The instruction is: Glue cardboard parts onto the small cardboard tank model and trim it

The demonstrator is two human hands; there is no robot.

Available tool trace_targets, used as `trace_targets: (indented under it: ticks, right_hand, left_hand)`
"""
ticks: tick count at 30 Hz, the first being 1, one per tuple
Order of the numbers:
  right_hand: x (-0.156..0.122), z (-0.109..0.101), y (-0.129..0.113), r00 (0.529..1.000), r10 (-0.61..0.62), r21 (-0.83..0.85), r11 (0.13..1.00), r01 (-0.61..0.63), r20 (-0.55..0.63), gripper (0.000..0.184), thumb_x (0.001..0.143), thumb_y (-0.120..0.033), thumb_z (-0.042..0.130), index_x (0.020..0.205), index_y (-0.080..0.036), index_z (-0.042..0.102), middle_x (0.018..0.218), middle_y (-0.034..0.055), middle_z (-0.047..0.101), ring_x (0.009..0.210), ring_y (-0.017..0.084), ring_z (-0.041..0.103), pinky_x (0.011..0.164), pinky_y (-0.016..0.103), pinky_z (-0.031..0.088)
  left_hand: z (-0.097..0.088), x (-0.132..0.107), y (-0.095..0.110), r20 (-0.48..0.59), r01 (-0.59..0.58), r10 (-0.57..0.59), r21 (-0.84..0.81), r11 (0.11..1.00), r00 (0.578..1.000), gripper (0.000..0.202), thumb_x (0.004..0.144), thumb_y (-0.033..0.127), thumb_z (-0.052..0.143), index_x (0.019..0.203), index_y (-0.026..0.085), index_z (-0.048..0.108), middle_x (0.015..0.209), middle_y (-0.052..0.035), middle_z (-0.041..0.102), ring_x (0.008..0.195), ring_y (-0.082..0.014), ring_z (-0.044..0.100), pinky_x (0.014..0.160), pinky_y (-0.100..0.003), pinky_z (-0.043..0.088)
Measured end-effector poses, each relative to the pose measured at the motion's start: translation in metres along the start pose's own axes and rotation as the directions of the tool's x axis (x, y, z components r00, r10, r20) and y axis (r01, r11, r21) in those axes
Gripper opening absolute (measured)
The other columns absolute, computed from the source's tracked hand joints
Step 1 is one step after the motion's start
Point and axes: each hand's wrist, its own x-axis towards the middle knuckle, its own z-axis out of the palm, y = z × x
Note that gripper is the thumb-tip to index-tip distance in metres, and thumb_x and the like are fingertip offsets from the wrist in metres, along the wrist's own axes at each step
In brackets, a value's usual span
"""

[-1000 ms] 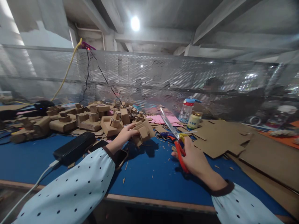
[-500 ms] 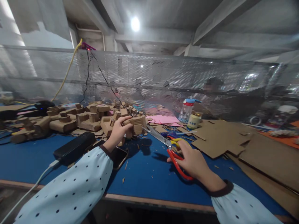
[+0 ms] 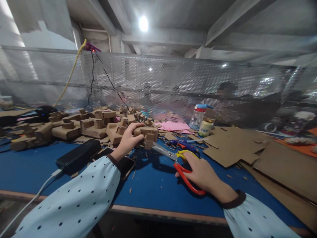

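Observation:
My left hand (image 3: 130,138) is closed round the left side of a small cardboard model (image 3: 151,130), which has a round turret-like piece on top and a strip hanging from its front. In my right hand (image 3: 201,170) is a pair of scissors (image 3: 168,154) with one yellow and one red handle loop. Their blades point left, and the tips reach the hanging cardboard strip (image 3: 149,142). Whether the tips grip the strip I cannot tell. Behind the scissors lies a blue glue gun (image 3: 182,144).
Several cardboard models (image 3: 95,129) crowd the left rear. A black power bank (image 3: 78,155) and a phone (image 3: 126,167) lie near my left arm. Flat cardboard sheets (image 3: 232,145) cover the right side. A water bottle (image 3: 197,117), a jar (image 3: 206,128) and pink paper (image 3: 172,126) stand or lie further back.
The cardboard model has turned in my left hand, so its top piece and hanging strip now show. The scissors have moved slightly left and down, their tips now at the strip.

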Motion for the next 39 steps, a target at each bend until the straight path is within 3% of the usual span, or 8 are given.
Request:
trace_targets:
  ticks: [7, 16, 24, 30, 35, 39]
  right_hand:
    - [0.000, -0.004, -0.002, 0.995, 0.029, 0.085, 0.996, -0.037, 0.094, 0.033, 0.083, -0.053, 0.063, 0.077, -0.025, 0.045, 0.065, -0.0025, 0.067, 0.061, 0.022, 0.066, 0.054, 0.028, 0.031]
    - [0.000, 0.000, 0.003, 0.998, -0.036, -0.011, 0.999, 0.036, 0.052, 0.040, 0.087, -0.063, 0.052, 0.083, -0.024, 0.053, 0.065, 0.0014, 0.069, 0.060, 0.024, 0.069, 0.053, 0.029, 0.028]
    - [0.000, 0.004, 0.006, 0.998, -0.057, -0.080, 0.995, 0.058, 0.015, 0.049, 0.087, -0.072, 0.045, 0.078, -0.024, 0.055, 0.062, 0.0031, 0.069, 0.057, 0.025, 0.068, 0.051, 0.030, 0.031]
    - [0.001, 0.005, 0.009, 0.998, -0.070, -0.094, 0.993, 0.070, -0.005, 0.054, 0.085, -0.076, 0.044, 0.073, -0.024, 0.055, 0.064, 0.0051, 0.071, 0.057, 0.026, 0.069, 0.050, 0.030, 0.031]
    - [0.000, 0.001, 0.007, 1.000, -0.017, -0.044, 0.999, 0.018, 0.008, 0.042, 0.088, -0.065, 0.048, 0.081, -0.025, 0.057, 0.067, 0.0039, 0.073, 0.061, 0.025, 0.070, 0.052, 0.030, 0.035]
    - [-0.002, -0.004, 0.005, 0.996, 0.073, 0.045, 0.996, -0.071, -0.050, 0.032, 0.084, -0.057, 0.057, 0.083, -0.026, 0.055, 0.069, 0.0010, 0.072, 0.066, 0.025, 0.070, 0.055, 0.029, 0.038]
  left_hand:
    - [0.002, -0.002, 0.004, 0.020, 0.045, -0.044, -0.059, 0.997, 0.999, 0.051, 0.067, 0.030, 0.064, 0.116, 0.018, 0.057, 0.118, -0.0077, 0.064, 0.113, -0.0285, 0.060, 0.100, -0.040, 0.046]
    - [0.003, -0.001, 0.005, 0.002, 0.040, -0.040, -0.115, 0.993, 0.999, 0.051, 0.069, 0.036, 0.069, 0.114, 0.018, 0.055, 0.112, -0.0068, 0.064, 0.108, -0.0262, 0.061, 0.095, -0.037, 0.047]
    - [0.007, -0.001, 0.002, 0.014, 0.152, -0.153, -0.223, 0.963, 0.988, 0.053, 0.066, 0.041, 0.074, 0.109, 0.018, 0.054, 0.099, -0.0050, 0.065, 0.097, -0.0243, 0.063, 0.088, -0.036, 0.049]
    - [0.007, -0.001, -0.001, -0.005, 0.143, -0.146, -0.170, 0.975, 0.989, 0.050, 0.068, 0.041, 0.074, 0.109, 0.020, 0.056, 0.097, -0.0030, 0.066, 0.098, -0.0233, 0.064, 0.085, -0.034, 0.049]
    - [0.005, -0.001, -0.001, -0.013, 0.142, -0.146, -0.166, 0.976, 0.989, 0.052, 0.070, 0.040, 0.076, 0.113, 0.018, 0.056, 0.099, -0.0042, 0.065, 0.097, -0.0230, 0.063, 0.086, -0.035, 0.049]
    - [0.003, -0.001, 0.000, -0.059, 0.103, -0.108, -0.088, 0.991, 0.992, 0.051, 0.072, 0.042, 0.077, 0.113, 0.019, 0.058, 0.105, -0.0061, 0.066, 0.101, -0.0243, 0.063, 0.089, -0.036, 0.049]
